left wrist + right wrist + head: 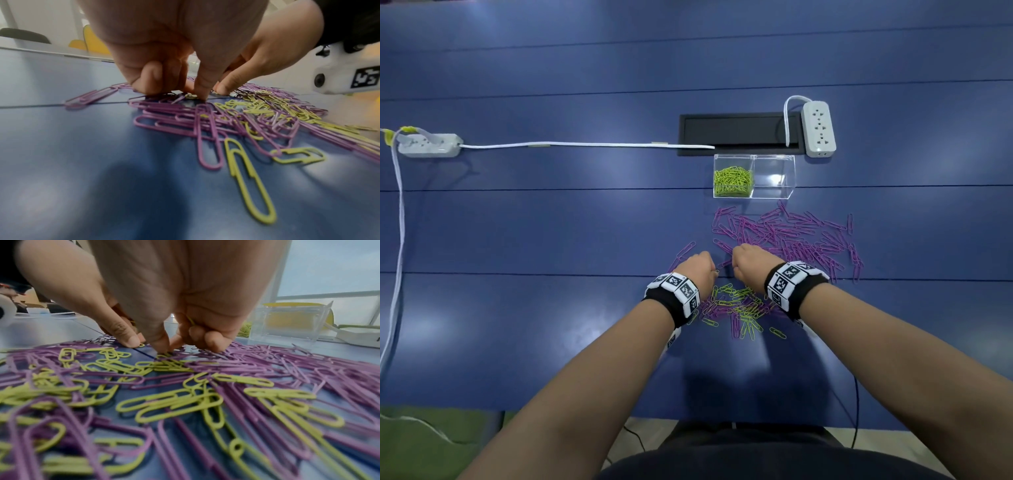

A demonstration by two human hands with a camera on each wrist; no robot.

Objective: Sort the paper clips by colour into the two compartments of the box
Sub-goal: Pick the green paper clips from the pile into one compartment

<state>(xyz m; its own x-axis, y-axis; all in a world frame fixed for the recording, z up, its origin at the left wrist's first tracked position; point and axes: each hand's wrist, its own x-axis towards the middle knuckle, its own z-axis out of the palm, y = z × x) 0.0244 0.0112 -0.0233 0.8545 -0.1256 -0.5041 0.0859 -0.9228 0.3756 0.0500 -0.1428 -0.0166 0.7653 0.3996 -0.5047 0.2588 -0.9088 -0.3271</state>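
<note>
A clear two-compartment box (754,197) stands beyond the clips. Its left compartment holds green paper clips (732,181); the right compartment (774,176) has none. Purple clips (791,236) lie spread in front of the box. A mixed green and purple pile (739,305) lies between my wrists. My left hand (710,270) has curled fingers, and its thumb and finger pinch a green clip (141,345) on the table. My right hand (734,265) pinches at a green clip (164,355) and keeps another green clip (191,320) under its curled fingers.
A black cable hatch (739,133) and a white power strip (819,128) sit behind the box. Another power strip (429,145) lies far left, its white cable (585,145) running to the hatch. The table's near edge (585,413) is by my body.
</note>
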